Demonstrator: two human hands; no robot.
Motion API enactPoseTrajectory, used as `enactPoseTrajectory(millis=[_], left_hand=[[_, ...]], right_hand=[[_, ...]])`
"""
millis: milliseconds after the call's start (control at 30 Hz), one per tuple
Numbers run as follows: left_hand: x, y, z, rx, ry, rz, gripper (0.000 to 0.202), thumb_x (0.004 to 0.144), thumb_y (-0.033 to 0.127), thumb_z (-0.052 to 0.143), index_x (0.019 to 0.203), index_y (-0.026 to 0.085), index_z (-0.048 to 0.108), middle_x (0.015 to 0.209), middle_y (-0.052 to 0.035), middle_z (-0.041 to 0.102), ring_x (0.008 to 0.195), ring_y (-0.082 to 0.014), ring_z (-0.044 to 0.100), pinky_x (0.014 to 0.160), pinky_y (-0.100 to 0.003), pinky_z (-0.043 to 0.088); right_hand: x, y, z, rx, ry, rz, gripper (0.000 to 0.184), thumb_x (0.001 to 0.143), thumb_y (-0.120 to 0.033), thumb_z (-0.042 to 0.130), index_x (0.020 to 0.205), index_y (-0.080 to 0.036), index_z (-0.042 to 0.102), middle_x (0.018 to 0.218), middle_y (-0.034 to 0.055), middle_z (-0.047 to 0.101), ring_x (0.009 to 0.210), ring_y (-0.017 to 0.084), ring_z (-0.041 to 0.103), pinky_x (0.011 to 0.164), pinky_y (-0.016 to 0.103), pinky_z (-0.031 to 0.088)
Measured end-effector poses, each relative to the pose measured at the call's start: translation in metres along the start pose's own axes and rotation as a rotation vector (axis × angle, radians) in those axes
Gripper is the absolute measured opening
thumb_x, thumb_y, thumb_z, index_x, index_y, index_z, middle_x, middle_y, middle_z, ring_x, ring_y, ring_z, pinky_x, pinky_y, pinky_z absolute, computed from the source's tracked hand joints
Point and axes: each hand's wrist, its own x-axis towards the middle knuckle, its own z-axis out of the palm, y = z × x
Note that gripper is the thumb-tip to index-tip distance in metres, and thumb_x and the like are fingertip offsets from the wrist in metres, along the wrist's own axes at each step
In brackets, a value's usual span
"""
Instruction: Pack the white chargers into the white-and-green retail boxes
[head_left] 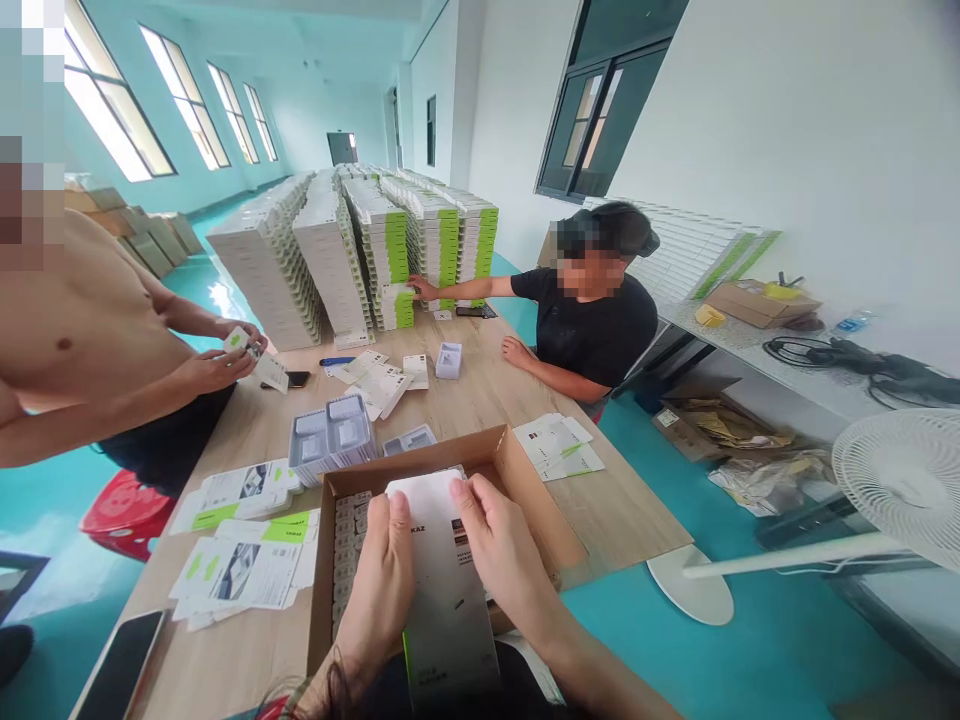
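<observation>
A white and green product box (442, 585) is between my two hands, tilted toward me. My left hand (382, 575) grips its left edge with the thumb near the top. On the right edge, my right hand (499, 535) holds it, thumb by the upper corner. Below and behind it stands an open brown carton (517, 470) with rows of small white items (346, 545) along its left side; my hands and the product box hide part of the inside. Flat printed boxes (247, 570) lie in piles left of the carton, and more flat boxes (559, 445) lie to the right.
Stacked plastic trays (330, 440) stand behind the carton. A phone (124, 660) lies at the table's near left. One person sits across with an arm toward tall box stacks (390, 250); another, at left, holds a small box (240, 340). A white fan (900, 480) stands right.
</observation>
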Motion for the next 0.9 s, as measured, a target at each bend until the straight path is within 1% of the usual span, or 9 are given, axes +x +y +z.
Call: enactPoseTrajectory(millis=[67,133,200,300,467,600,700,800,900], left_hand=[[0.003,0.005,-0.002,-0.049,-0.073,-0.083,0.062,0.096,0.076,0.041,0.097,0.021,0.07,0.093,-0.0093,0.074,0.082,-0.0268,0.069,0.069,-0.038,0.057],[0.006,0.006,-0.003,-0.068,-0.118,-0.114,0.071,0.094,0.08,0.04,0.102,0.017,0.071,0.093,-0.0111,0.077,0.081,-0.0277,0.07,0.067,-0.037,0.055],[0.01,0.004,-0.003,-0.061,-0.134,-0.094,0.073,0.093,0.08,0.04,0.103,0.015,0.071,0.093,-0.0118,0.078,0.08,-0.0274,0.069,0.067,-0.037,0.054],[0.013,-0.001,-0.003,-0.084,-0.151,-0.076,0.067,0.093,0.077,0.045,0.113,0.017,0.067,0.107,-0.0124,0.077,0.091,-0.0269,0.071,0.078,-0.036,0.057],[0.011,0.0,-0.007,-0.248,-0.146,-0.008,0.067,0.096,0.067,0.053,0.147,0.026,0.041,0.128,-0.0114,0.07,0.092,-0.0223,0.073,0.075,-0.033,0.059],[0.01,0.002,-0.017,-0.222,-0.247,-0.015,0.054,0.097,0.062,0.057,0.137,0.026,0.054,0.114,-0.0079,0.075,0.072,-0.0182,0.07,0.059,-0.028,0.055],[0.012,-0.001,-0.025,-0.176,-0.337,-0.025,0.059,0.098,0.062,0.057,0.144,0.026,0.052,0.105,-0.0058,0.077,0.074,-0.0192,0.069,0.063,-0.029,0.057],[0.013,-0.005,-0.029,-0.145,-0.385,-0.004,0.064,0.098,0.06,0.057,0.153,0.029,0.045,0.114,-0.0062,0.075,0.076,-0.018,0.068,0.069,-0.03,0.058],[0.012,-0.007,-0.029,-0.137,-0.32,0.04,0.064,0.098,0.059,0.059,0.153,0.032,0.044,0.132,-0.0085,0.069,0.084,-0.0181,0.069,0.077,-0.031,0.06]], right_hand=[[0.006,0.004,0.0,0.01,0.027,-0.011,0.052,0.103,-0.064,0.039,0.067,-0.027,0.033,0.051,-0.0053,0.041,0.047,0.015,0.038,0.046,0.028,0.028],[0.01,0.006,0.001,0.031,0.05,-0.04,0.047,0.103,-0.062,0.041,0.072,-0.026,0.044,0.062,0.0002,0.058,0.055,0.017,0.054,0.051,0.028,0.041],[0.012,0.007,0.003,0.055,0.084,-0.081,0.041,0.102,-0.058,0.041,0.088,-0.024,0.058,0.093,0.0102,0.072,0.079,0.022,0.068,0.064,0.029,0.055],[0.014,0.009,0.004,0.089,0.093,-0.159,0.042,0.1,-0.051,0.046,0.121,-0.02,0.064,0.129,0.017,0.068,0.106,0.026,0.07,0.077,0.032,0.062],[0.016,0.013,-0.003,0.118,0.01,-0.272,0.041,0.1,-0.04,0.058,0.134,-0.019,0.067,0.13,0.0149,0.07,0.109,0.025,0.07,0.073,0.03,0.064],[0.011,0.018,-0.004,0.171,-0.025,-0.308,0.05,0.094,-0.035,0.071,0.142,-0.023,0.064,0.136,0.0126,0.068,0.11,0.024,0.07,0.073,0.028,0.064],[0.007,0.021,-0.003,0.204,-0.031,-0.299,0.054,0.093,-0.031,0.073,0.146,-0.026,0.061,0.139,0.0107,0.067,0.112,0.024,0.07,0.077,0.029,0.064],[0.004,0.023,-0.003,0.215,-0.042,-0.3,0.055,0.093,-0.03,0.075,0.146,-0.028,0.061,0.141,0.0099,0.067,0.115,0.024,0.07,0.08,0.029,0.064],[0.004,0.023,-0.005,0.21,-0.043,-0.319,0.057,0.092,-0.029,0.076,0.147,-0.03,0.06,0.141,0.0092,0.067,0.108,0.023,0.072,0.078,0.03,0.064]])
